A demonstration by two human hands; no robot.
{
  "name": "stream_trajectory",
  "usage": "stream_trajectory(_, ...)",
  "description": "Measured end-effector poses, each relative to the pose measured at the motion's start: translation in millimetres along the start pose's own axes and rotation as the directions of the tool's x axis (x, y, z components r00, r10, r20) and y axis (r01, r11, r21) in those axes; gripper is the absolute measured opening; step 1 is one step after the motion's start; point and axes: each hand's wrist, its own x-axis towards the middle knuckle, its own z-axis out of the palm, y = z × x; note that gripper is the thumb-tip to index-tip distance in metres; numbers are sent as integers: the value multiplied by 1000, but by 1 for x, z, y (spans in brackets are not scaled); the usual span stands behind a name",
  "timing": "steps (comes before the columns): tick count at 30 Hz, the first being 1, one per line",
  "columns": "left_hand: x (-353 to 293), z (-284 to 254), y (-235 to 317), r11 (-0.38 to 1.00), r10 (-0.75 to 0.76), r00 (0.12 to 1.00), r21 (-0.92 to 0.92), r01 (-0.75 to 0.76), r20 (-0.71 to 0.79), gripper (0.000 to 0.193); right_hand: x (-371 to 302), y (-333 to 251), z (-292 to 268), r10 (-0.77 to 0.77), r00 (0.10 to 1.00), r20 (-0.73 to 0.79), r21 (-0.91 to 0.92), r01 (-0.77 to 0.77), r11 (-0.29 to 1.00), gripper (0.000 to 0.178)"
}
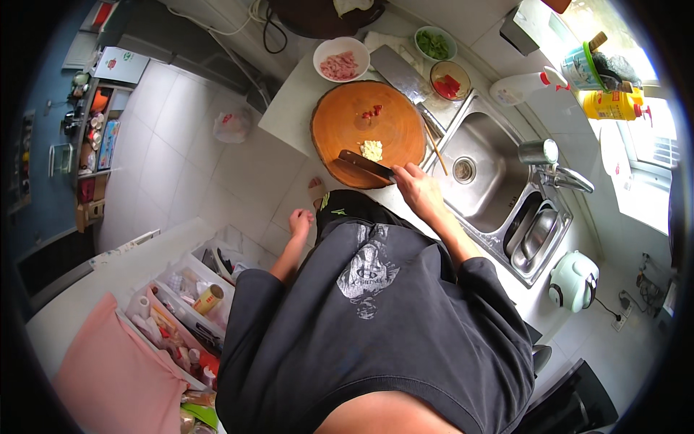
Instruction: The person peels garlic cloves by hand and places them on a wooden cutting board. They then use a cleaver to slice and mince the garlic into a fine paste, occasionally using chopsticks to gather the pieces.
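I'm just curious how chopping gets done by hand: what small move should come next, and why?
Probably easing the knife under the pale chopped heap: the right hand grips its handle, the blade is right beside the heap on the round wooden board, and the left hand hangs away from it.

A pale green appliance (576, 281) stands near the steel sink (496, 159).

Right of centre, your right hand (413, 186) hides the handle of the knife (366, 165); the upper edge cuts off a dark, round pan (314, 18).
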Motion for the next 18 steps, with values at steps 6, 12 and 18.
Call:
stream_trajectory(6, -5, -5, -4, 1000, -19, 1000, 12, 19, -16, 14, -2, -3, -14, -39, 996, -76, -19, 38, 999, 22)
stream_trajectory(12, -6, -12, -4, 998, -56, 998, 6, 56, 9, 15, -9, 3, -9, -9, 992, 125, -36, 14, 999, 24)
stream_trajectory(18, -10, -6, 4, 998, -62, 998, 27, 62, 2, 15, -8, -3, -10, -106, 980, 166, -86, 122, 989, 27)
